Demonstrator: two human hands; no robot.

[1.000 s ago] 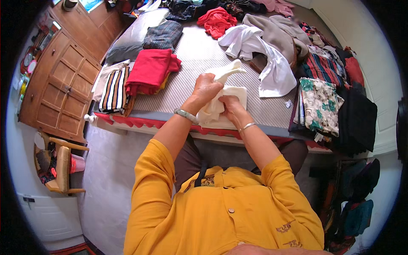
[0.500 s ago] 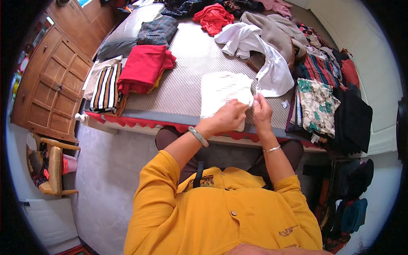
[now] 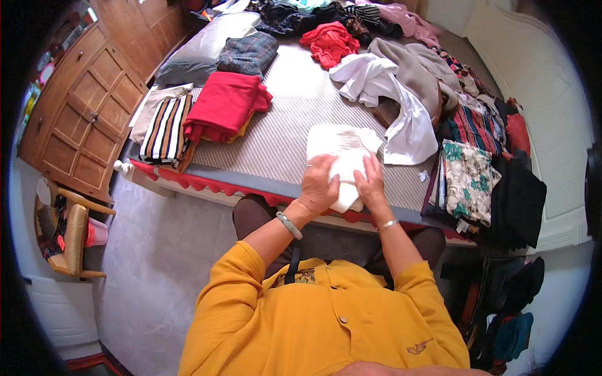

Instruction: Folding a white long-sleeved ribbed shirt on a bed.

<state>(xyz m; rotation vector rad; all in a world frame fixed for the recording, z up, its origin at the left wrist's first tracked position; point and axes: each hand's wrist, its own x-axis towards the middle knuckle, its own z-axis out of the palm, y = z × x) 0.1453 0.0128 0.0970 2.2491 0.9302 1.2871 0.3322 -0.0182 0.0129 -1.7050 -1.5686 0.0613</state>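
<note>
A white folded garment [image 3: 346, 145] lies at the front edge of the bed. A brownish patch shows on its upper part. My left hand [image 3: 320, 183] rests on its near left side, fingers stretched forward and the thumb apart. On its near right side lies my right hand [image 3: 371, 183], fingers extended over the cloth. Neither hand shows a closed grip. Just beyond and to the right, a loose white garment [image 3: 409, 119] spreads across the bed, crumpled at its far end.
A folded red cloth [image 3: 221, 103] and a striped garment [image 3: 165, 133] sit at left, near a checked garment [image 3: 248, 53] and a grey pillow [image 3: 194, 53]. At right is a pile topped by a floral garment [image 3: 467, 178]. A crumpled red garment [image 3: 329, 44] lies farther back.
My hands have moved from the white garment's right edge onto its near part. The left hand shifted left and nearer, and both hands have spread over the cloth. The view has shifted slightly.
</note>
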